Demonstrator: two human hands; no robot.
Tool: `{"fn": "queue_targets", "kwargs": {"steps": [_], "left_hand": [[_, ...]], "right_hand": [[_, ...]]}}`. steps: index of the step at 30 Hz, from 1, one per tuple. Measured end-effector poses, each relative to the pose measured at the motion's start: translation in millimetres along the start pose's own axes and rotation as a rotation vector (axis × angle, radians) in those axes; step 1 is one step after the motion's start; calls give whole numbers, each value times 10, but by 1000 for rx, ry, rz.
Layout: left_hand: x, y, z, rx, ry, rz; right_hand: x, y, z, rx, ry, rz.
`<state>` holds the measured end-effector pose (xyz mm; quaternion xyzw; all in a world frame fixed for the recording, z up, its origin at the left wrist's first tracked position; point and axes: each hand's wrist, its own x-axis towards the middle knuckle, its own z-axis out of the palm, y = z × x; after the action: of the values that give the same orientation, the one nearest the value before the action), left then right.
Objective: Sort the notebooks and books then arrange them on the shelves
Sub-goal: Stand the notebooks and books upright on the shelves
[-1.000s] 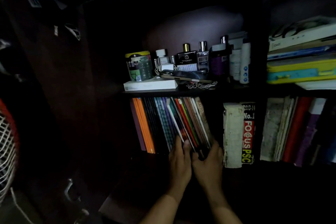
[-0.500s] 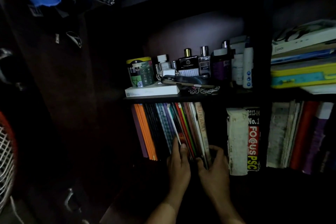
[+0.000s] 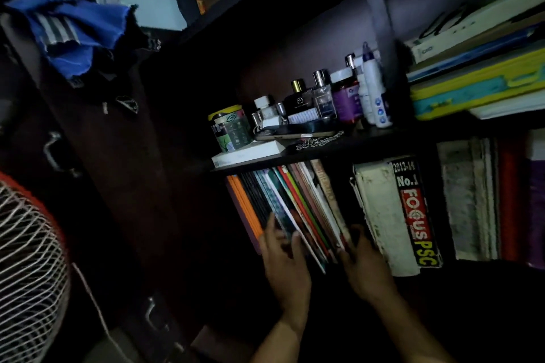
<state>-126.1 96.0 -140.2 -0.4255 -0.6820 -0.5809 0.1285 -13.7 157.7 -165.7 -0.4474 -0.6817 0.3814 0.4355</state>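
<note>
Dim dark wooden bookshelf (image 3: pixel 324 153). The left hand (image 3: pixel 284 262), fingers straight, and the right hand (image 3: pixel 364 265), fingers curled, touch slanted thin notebooks (image 3: pixel 298 206). Whether the right hand grips them is unclear.

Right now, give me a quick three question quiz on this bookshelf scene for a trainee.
1. True or false: both hands are at the row of thin notebooks on the lower shelf.
2. Which stands directly right of the thick white book? A) an orange notebook B) the Focus PSC book C) a perfume bottle
3. Fill in: the bottles stand on the shelf ____ the notebooks.

Key: 1 true, the left hand and right hand touch their lower ends. 2 B. 3 above.
</note>
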Motion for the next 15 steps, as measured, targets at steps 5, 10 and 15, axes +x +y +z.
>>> {"fn": "queue_targets", "kwargs": {"steps": [5, 10, 15], "left_hand": [[103, -93, 193, 90, -29, 159], [240, -191, 329, 73, 118, 224], [249, -95, 538, 238, -108, 392]], "right_hand": [[3, 5, 0, -34, -33, 7], [25, -6, 11, -68, -70, -13], [37, 2, -4, -149, -36, -32]]}}
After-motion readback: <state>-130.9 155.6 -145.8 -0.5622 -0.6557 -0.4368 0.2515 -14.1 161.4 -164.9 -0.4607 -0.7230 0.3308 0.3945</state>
